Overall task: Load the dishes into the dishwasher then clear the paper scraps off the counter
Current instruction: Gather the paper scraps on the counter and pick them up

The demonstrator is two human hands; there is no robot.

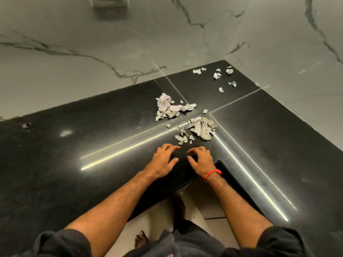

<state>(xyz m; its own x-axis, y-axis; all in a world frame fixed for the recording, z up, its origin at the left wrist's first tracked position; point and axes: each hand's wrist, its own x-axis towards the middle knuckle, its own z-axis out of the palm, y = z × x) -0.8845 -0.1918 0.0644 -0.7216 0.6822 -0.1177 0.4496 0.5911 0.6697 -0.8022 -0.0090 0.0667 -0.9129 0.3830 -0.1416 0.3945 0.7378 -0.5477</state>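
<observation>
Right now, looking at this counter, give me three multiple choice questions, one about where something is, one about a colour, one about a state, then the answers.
1. Where do the small scattered paper scraps lie?
A. in the far corner by the wall
B. on the floor
C. under the left hand

2. What colour is the band on the right wrist?
A. blue
B. red
C. white

3. What are the two hands doing?
A. each grips a paper wad
B. both rest on the counter, holding nothing
C. one lifts a dish

Answers:
1 A, they sit where the black counter meets the marble walls.
2 B, it shows red.
3 B, the left hand and right hand lie short of the nearest scrap pile.
</observation>
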